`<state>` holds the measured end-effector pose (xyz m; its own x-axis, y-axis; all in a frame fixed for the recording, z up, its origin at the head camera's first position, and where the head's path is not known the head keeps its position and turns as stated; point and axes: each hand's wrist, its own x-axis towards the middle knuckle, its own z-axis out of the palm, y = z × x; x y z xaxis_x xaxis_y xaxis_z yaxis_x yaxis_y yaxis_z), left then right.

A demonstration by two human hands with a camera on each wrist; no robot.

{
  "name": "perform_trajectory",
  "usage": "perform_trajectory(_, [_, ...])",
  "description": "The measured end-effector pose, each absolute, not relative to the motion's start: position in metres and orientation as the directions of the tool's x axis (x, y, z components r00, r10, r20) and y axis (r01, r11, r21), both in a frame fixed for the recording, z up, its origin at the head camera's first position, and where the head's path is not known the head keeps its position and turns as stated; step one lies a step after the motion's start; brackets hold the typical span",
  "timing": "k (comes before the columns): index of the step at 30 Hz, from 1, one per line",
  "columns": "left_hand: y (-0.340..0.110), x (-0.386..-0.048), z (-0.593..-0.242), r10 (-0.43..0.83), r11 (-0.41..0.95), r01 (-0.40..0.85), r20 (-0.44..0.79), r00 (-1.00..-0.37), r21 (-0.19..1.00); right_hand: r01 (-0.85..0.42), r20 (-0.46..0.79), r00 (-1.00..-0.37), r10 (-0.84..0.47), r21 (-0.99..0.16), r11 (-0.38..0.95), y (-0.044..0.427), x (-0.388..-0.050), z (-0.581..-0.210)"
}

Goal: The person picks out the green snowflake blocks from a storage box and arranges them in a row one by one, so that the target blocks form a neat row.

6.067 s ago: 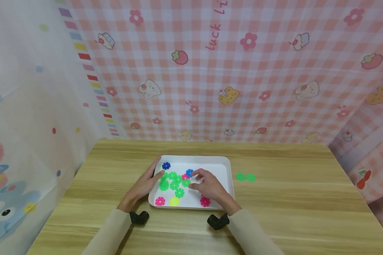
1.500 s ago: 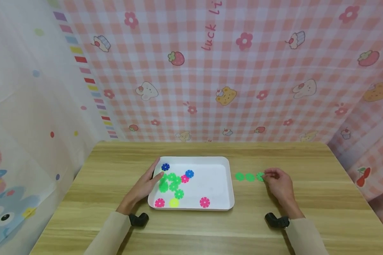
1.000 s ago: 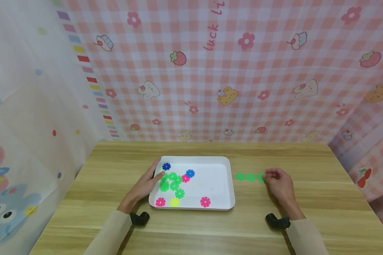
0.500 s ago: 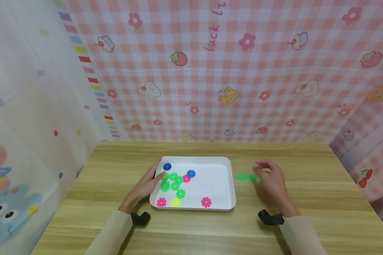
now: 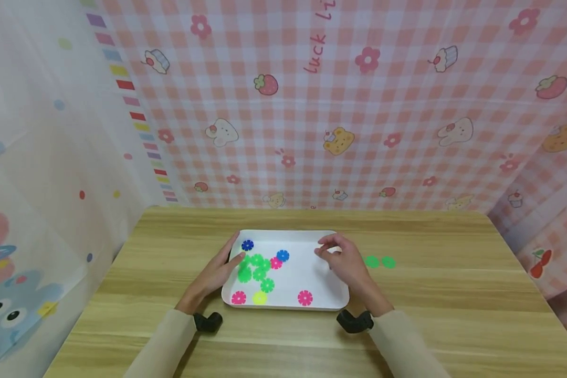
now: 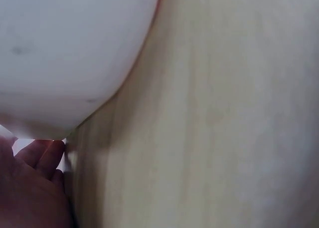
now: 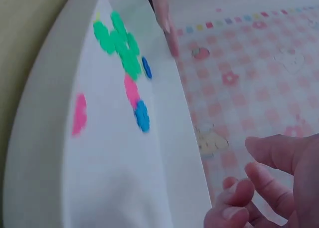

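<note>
My left hand [image 5: 217,270] holds the white tray [image 5: 323,278] by its left side, thumb over the rim and fingers along the outer wall. In the left wrist view the fingertips lie against the tray's wall. Over the tray's right side hovers my right hand [image 5: 347,262]. Its thumb and fingers are apart with nothing between them, as the right wrist view shows. Several green notched plastic discs [image 5: 259,274] lie clustered at the tray's left. Beside them are a pink disc [image 5: 276,263] and a blue disc [image 5: 283,255]. Two green discs [image 5: 388,262] show on the table, right of the tray.
In the tray also lie a dark blue disc [image 5: 248,245], a yellow disc [image 5: 260,298] and two pink discs [image 5: 304,298] near the front wall. The wooden table [image 5: 453,294] meets a checkered cloth [image 5: 302,131] at its back edge.
My right hand took a green disc from the tray, laid it at the right end of the table row and let go. It has since moved left over the tray. The left hand stayed.
</note>
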<state>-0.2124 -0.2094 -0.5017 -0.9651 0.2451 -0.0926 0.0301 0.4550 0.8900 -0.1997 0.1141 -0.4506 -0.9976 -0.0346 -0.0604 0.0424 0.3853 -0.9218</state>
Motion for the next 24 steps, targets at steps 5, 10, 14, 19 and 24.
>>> perform_trajectory(5, [-0.208, -0.211, -0.500, 0.243, 0.447, 0.016, -0.105, -0.964, 0.894, 0.035, -0.094, -0.987, -0.127, -0.914, 0.403, 0.086, -0.197, -0.458])
perform_trajectory(10, [-0.208, -0.211, -0.500, 0.249, 0.438, 0.011, -0.110, -0.962, 0.899, 0.021, -0.129, -0.967, -0.222, -0.902, 0.432, 0.065, -0.194, -0.468])
perform_trajectory(14, [-0.209, -0.211, -0.501, 0.251, 0.432, 0.009, -0.111, -0.962, 0.902, -0.025, -0.126, -0.949, -0.290, -0.885, 0.465, 0.052, -0.191, -0.474])
perform_trajectory(19, [-0.209, -0.213, -0.502, 0.240, 0.433, -0.010, -0.126, -0.963, 0.901, -0.108, -0.092, -0.924, -0.370, -0.868, 0.485, 0.039, -0.189, -0.478])
perform_trajectory(24, [-0.210, -0.212, -0.502, 0.245, 0.442, -0.003, -0.124, -0.962, 0.897, -0.149, -0.078, -0.909, -0.408, -0.856, 0.495, 0.030, -0.189, -0.481])
